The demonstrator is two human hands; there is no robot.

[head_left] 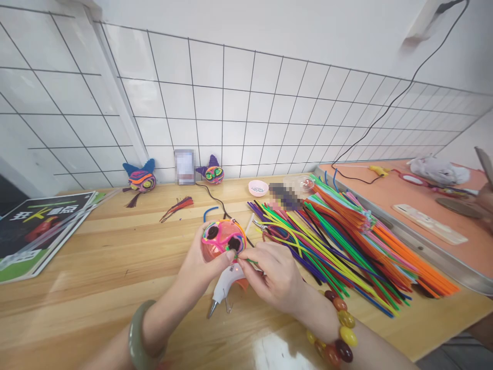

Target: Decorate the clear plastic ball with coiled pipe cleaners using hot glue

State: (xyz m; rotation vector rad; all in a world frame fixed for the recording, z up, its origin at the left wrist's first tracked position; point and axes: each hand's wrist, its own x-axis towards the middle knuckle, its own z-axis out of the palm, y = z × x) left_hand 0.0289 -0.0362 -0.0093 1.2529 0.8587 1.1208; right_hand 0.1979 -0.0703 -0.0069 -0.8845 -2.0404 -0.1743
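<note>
My left hand (202,272) is closed around a round ball (220,240) covered partly in curled pipe cleaners of pink, orange, blue and other colours, with two black spiral patches on its face. With pinched fingertips, my right hand (275,272) holds a short green pipe cleaner (252,261) against the ball's lower right side. Its far end is hidden between the fingers and the ball. Under both hands lies a white hot glue gun (226,285) on the table, its metal nozzle toward me and a small red light showing.
A large pile of coloured pipe cleaners (327,241) spreads to the right, pliers (265,226) at its left edge. Behind are a pink bowl (258,188) and two finished eared balls, one blue-eared (140,177), one purple-eared (213,172). Magazines (42,226) lie left; another person's hand (486,198) shows far right.
</note>
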